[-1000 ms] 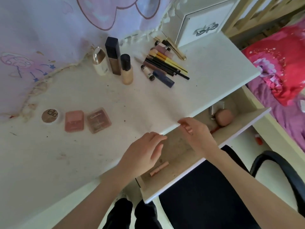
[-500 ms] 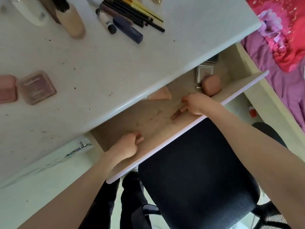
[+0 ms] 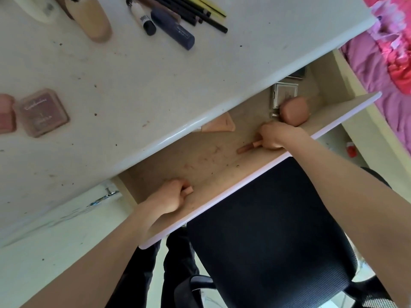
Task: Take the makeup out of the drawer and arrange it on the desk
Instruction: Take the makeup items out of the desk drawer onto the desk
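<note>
Head view: the drawer (image 3: 333, 116) is pulled out beneath the desk (image 3: 155, 85); its floor is bare, speckled light wood, its front panel thin with a pale rounded edge. Both hands reach inside. The right hand (image 3: 274, 136) has its fingers curled round one end of a slim pink tube (image 3: 245, 148), which lies on the drawer floor near the front panel. The left hand (image 3: 170, 197) has fingers curled round a small pink item (image 3: 188, 190); only its tip shows, so its type cannot be told. Further right in the drawer lie a rounded peach sponge (image 3: 294, 110), touching a square glossy compact (image 3: 285, 95), and a flat peach wedge (image 3: 219, 125) half hidden under the desk edge. On the matte, crumb-flecked desk sit a square translucent blush case (image 3: 42, 112), a navy tube (image 3: 175, 32), black pencils (image 3: 200, 12) and a beige bottle (image 3: 93, 21), cut off at the top. A black mesh chair (image 3: 266, 230) stands below.
</note>
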